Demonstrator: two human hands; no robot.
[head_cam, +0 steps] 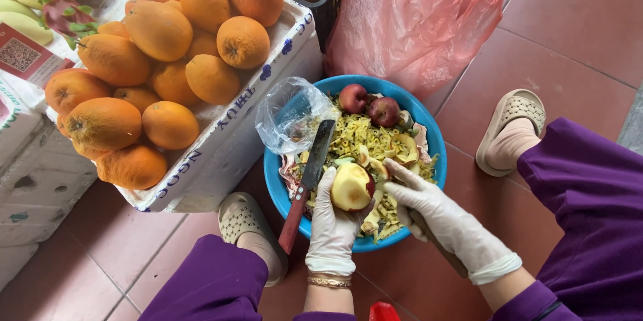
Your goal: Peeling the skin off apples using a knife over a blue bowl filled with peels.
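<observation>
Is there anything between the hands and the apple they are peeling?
Nothing visible. The left hand in a white glove cups the half-peeled apple directly, and the gloved right hand touches its side above the blue bowl of peels. The knife lies apart, on the bowl's left.

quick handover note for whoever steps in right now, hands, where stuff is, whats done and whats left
Left hand: gloved, grip shut on a mostly peeled apple, held over the blue bowl.
Right hand: gloved, closed on a dark handle; fingertips touch the apple. The tool's working end is hidden.
Red-handled knife: lies across the bowl's left rim, blade over the peelings.
Done: the apple shows mostly pale flesh, with a red strip of skin on its right side; peelings fill the bowl.
Left: that strip, plus two unpeeled red apples at the bowl's far side.
</observation>
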